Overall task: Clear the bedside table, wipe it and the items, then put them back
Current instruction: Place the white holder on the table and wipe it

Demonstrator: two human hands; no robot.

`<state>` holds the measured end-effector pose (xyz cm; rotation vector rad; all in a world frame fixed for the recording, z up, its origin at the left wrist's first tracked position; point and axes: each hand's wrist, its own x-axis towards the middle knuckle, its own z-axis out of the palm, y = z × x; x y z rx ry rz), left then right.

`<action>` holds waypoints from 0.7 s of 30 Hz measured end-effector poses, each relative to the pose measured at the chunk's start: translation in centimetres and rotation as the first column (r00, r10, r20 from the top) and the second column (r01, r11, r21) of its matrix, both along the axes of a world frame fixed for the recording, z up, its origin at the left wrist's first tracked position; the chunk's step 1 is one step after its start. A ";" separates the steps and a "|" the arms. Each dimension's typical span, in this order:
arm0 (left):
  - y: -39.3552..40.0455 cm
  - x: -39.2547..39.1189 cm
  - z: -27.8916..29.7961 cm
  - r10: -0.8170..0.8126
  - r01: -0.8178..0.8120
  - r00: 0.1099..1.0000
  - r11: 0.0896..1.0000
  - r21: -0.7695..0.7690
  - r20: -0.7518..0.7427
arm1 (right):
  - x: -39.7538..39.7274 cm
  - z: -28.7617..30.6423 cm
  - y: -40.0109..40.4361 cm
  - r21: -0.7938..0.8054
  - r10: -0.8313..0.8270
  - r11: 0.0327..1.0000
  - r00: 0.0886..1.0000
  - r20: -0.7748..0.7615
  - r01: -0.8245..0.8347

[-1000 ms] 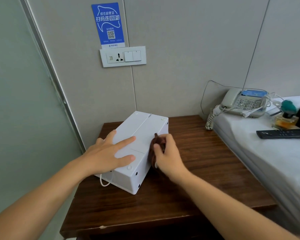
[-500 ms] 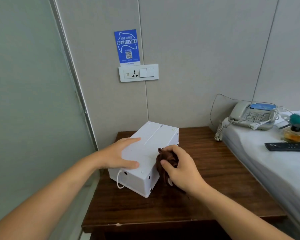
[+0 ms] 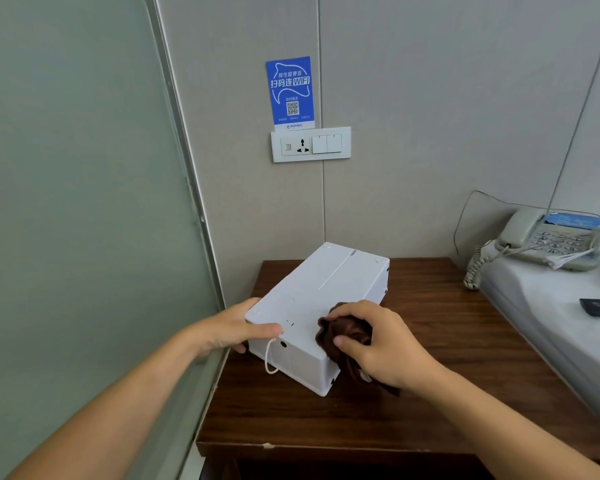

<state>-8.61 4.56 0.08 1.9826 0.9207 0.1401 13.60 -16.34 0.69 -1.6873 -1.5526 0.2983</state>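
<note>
White box [image 3: 321, 306] sits at frame centre on the wooden desk [image 3: 430, 358], angled. Near-left corner is gripped by the left hand [image 3: 232, 329], thumb on top. Bunched brown cloth [image 3: 342, 336] is clutched by the right hand [image 3: 374, 344] and pressed on the box's near-right top edge. Phone [image 3: 548, 237] lies on the bed [image 3: 551, 306], right edge of frame.

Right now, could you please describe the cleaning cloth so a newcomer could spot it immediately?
Find the dark wooden bedside table in the corner. On it lies a white box. The cloth is the crumpled dark brown wad on the box's near right edge, gripped by the right hand, the only dark, soft thing there.
</note>
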 end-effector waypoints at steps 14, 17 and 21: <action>-3.8 2.1 1.2 0.021 -0.061 0.929 0.993 0.097 0.368 | 2.1 -1.8 -2.2 0.000 -0.039 0.999 0.998 -0.044 0.039; -5.3 2.9 2.8 -0.016 -0.087 0.941 0.954 0.286 0.337 | 2.9 -1.7 -3.3 -0.008 -0.027 1.000 0.995 -0.096 0.027; -8.3 4.5 5.2 -0.061 -0.042 0.985 0.825 0.564 0.162 | 4.6 -0.8 -5.0 0.044 -0.055 0.997 0.974 -0.218 0.066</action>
